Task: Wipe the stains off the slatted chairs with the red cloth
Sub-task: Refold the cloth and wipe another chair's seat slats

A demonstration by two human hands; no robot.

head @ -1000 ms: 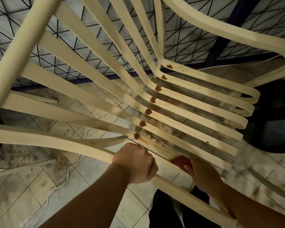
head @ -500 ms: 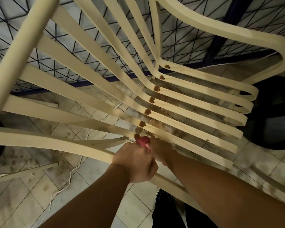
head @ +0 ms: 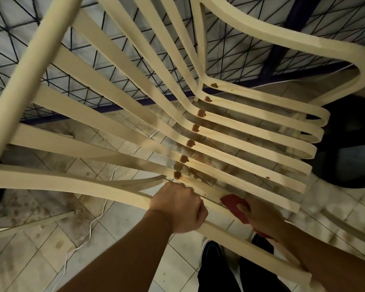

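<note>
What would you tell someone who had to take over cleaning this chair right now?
Left hand: grips the near side rail of the cream slatted chair, steadying it.
Right hand: holds the red cloth, pressed on the nearest seat slat.
Done: no slat looks surely clean; the nearest ones show brownish smears beside the cloth.
Left: a row of brown blobs at the bend of the slats, one on each of seven, plus a small brown spot further along a seat slat.
</note>
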